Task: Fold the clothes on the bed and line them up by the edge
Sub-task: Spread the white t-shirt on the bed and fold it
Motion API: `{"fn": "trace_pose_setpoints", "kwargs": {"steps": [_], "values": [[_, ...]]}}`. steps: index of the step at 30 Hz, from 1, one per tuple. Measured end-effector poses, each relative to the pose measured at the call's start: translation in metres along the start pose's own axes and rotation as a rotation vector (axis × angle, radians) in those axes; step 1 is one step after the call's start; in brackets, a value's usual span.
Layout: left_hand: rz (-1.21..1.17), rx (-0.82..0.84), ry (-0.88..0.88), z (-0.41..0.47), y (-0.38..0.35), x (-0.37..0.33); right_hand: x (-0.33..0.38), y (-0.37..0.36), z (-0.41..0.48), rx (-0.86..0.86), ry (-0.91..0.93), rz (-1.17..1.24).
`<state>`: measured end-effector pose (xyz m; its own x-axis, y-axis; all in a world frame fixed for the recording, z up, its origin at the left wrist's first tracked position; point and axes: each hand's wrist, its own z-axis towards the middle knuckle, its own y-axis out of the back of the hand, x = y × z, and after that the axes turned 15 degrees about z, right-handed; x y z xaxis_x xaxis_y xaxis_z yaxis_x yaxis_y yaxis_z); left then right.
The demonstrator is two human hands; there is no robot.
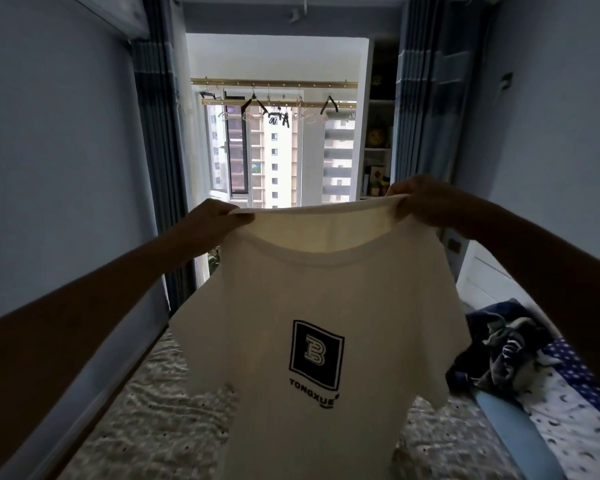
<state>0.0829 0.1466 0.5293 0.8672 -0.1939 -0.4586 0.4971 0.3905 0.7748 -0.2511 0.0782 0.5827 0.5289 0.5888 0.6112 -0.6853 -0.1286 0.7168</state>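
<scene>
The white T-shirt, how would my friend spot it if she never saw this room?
Look in front of the bright window, above the bed. The white T-shirt hangs in the air, stretched by its shoulders between the left hand and the right hand. Unlike the dark crumpled clothes lying on the bed, it is pale with a black square logo.

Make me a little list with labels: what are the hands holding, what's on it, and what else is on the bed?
held thing: white T-shirt, lifted up above the bed
left hand: grips one shoulder
right hand: grips the other shoulder
print: dark square logo with letters under it
bed: patterned cover
also on bed: dark crumpled clothes, unfolded
</scene>
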Motion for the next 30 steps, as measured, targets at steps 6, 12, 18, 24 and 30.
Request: {"fn": "trace_pose_setpoints", "kwargs": {"steps": [6, 12, 18, 24, 30], "values": [[0.193, -0.116, -0.203, -0.012, 0.02, 0.012, -0.008, -0.002, -0.006, 0.067, -0.047, 0.135], [0.432, -0.078, -0.322, -0.011, 0.046, 0.02, -0.019, 0.008, -0.014, 0.149, 0.02, 0.115], [0.458, -0.31, -0.245, -0.016, 0.039, 0.036, -0.035, 0.006, -0.014, 0.061, 0.093, -0.098], [0.527, -0.373, -0.218, -0.033, 0.02, 0.066, -0.066, -0.017, -0.022, -0.156, 0.115, -0.073], [0.624, -0.216, -0.263, -0.074, 0.006, 0.082, -0.077, -0.03, -0.055, 0.16, -0.036, 0.057]]}}
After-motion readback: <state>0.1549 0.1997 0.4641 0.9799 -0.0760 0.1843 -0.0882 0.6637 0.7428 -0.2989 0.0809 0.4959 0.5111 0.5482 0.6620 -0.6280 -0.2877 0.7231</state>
